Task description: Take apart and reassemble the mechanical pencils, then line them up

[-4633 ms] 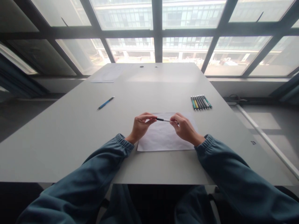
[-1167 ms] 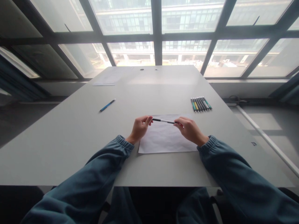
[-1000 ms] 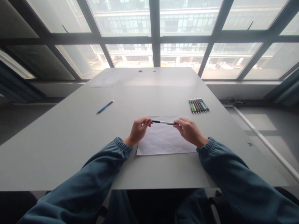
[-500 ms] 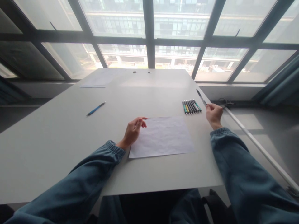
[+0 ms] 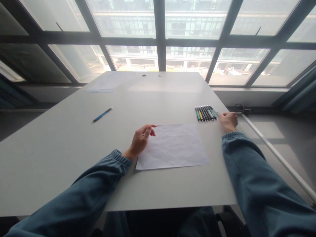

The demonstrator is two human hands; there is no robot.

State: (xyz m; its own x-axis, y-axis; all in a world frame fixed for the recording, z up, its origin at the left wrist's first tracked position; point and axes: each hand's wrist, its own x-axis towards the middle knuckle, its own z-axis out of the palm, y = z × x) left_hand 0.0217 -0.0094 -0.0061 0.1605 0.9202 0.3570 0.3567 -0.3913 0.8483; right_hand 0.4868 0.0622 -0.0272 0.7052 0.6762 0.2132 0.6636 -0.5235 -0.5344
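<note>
My right hand is closed at the table's right edge, fingers wrapped round the end of a pen. Most of that pen is covered or blends in beside a row of pens lying side by side, mostly black with green and yellow ones. Over the left edge of a white sheet of paper rests my left hand. Its fingers are loosely curled and apart, with nothing visible in them. The sheet lies flat and looks blank.
A blue pen lies alone on the left of the white table. More paper sheets are at the far left corner. Two small dark round spots show near the far edge, before large windows. A white rail runs along the right.
My right hand has drawn the pen back and turned it, so its tip moved from beyond the row to close beside it. My left hand stays on the sheet's edge.
</note>
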